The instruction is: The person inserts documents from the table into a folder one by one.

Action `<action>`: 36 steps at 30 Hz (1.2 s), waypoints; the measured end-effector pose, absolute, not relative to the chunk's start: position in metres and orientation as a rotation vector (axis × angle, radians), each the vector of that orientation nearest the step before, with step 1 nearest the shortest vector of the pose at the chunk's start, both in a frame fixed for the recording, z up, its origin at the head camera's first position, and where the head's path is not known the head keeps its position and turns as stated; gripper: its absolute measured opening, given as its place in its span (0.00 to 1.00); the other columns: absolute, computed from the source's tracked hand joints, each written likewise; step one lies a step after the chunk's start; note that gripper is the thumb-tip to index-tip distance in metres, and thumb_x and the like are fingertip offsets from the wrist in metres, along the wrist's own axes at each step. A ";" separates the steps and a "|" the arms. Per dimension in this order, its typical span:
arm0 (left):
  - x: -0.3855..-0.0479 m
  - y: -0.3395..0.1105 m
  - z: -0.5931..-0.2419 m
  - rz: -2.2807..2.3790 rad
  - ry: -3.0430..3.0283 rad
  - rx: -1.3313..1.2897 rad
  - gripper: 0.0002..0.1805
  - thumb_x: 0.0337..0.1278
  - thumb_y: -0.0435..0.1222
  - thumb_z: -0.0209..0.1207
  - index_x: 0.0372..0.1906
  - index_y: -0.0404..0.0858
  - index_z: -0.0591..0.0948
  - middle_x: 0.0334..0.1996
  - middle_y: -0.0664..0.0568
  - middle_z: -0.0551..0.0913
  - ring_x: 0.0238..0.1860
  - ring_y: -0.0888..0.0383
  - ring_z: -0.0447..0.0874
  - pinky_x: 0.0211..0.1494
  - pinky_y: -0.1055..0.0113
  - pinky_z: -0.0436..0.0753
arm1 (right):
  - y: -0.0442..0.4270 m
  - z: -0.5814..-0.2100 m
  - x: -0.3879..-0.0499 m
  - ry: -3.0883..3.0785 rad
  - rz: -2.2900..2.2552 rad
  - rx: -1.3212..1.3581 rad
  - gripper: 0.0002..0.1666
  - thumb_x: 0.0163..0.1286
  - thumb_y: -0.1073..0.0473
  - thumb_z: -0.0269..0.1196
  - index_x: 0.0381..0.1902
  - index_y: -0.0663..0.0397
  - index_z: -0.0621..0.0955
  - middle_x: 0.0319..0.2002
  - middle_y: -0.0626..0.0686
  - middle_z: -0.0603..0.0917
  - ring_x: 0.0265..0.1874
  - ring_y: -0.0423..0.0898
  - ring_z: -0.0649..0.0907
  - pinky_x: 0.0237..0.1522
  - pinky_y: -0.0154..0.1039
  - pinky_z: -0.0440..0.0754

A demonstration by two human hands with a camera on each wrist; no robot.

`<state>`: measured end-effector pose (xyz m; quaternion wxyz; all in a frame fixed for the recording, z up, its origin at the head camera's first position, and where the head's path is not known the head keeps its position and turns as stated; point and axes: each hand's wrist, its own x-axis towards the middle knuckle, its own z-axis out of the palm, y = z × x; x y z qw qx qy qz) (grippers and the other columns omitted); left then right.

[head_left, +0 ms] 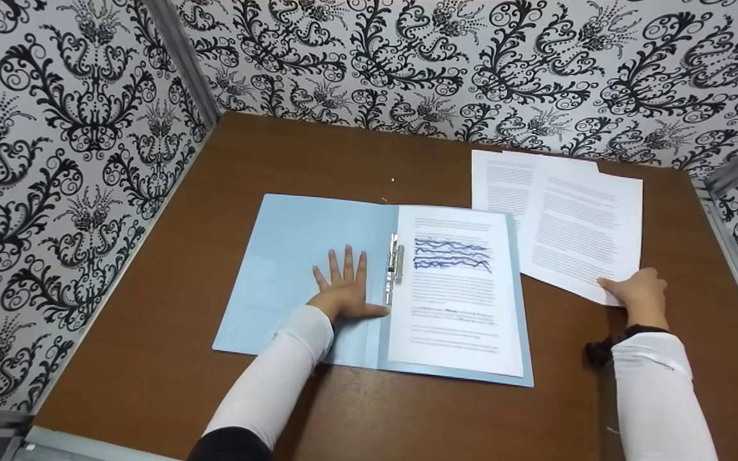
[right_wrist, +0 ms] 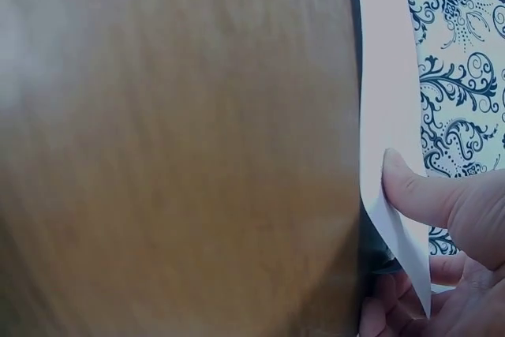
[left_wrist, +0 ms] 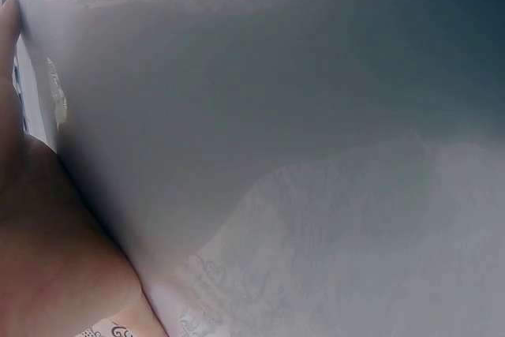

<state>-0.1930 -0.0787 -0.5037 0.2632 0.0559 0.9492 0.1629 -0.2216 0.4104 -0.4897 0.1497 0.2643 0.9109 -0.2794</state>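
- Head view: a person braces an open blue folder [head_left: 279, 256] on a brown table [head_left: 369, 416], the left hand [head_left: 345, 296] spread on its left cover, thumb toward the metal clip [head_left: 396, 266].
- To the right, the right hand [head_left: 643, 294] pinches the near right corner of a printed loose sheet [head_left: 577, 224], which the right wrist view shows bent between thumb and fingers.
- The step in hand appears to be lifting that sheet from the table while the folder is kept steady; the next move would seem to call for drawing it clear of the second loose page [head_left: 500, 182], then squaring it to the clip.
- Opened out, the folder runs longest from left to right, its spine pointing away from the person. The filed page [head_left: 452, 294], scored with blue lines, lies on its right side, long axis running near to far.
- Beyond the folder's right edge, the pinched sheet also runs near to far, its far end leaning right; which way its print reads is too small to tell.
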 end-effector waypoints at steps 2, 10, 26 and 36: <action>-0.193 -0.079 -0.503 0.444 2.572 0.156 0.66 0.46 0.68 0.61 0.78 0.44 0.33 0.76 0.42 0.21 0.73 0.37 0.12 0.67 0.32 0.24 | 0.409 -0.491 -0.221 2.643 -0.786 0.747 0.56 0.67 0.48 0.60 0.65 0.90 0.45 0.61 0.87 0.52 0.57 0.76 0.64 0.61 0.64 0.67; -0.193 -0.078 -0.503 0.432 2.576 0.157 0.66 0.46 0.68 0.60 0.78 0.43 0.33 0.76 0.42 0.21 0.73 0.37 0.13 0.68 0.32 0.25 | 0.411 -0.499 -0.219 2.726 -0.804 0.746 0.51 0.66 0.51 0.61 0.64 0.89 0.51 0.58 0.85 0.55 0.53 0.72 0.62 0.55 0.62 0.71; -0.193 -0.078 -0.502 0.420 2.571 0.158 0.67 0.46 0.68 0.60 0.77 0.44 0.32 0.76 0.43 0.20 0.73 0.37 0.12 0.68 0.32 0.25 | 0.420 -0.501 -0.209 2.670 -0.911 0.779 0.51 0.70 0.51 0.57 0.67 0.85 0.43 0.65 0.85 0.54 0.65 0.76 0.60 0.66 0.63 0.62; -0.195 -0.078 -0.506 0.403 2.561 0.141 0.67 0.47 0.68 0.60 0.77 0.45 0.31 0.76 0.43 0.20 0.73 0.38 0.12 0.68 0.32 0.25 | 0.428 -0.502 -0.200 2.678 -1.016 0.815 0.36 0.70 0.63 0.40 0.68 0.84 0.46 0.64 0.84 0.56 0.63 0.75 0.61 0.64 0.63 0.62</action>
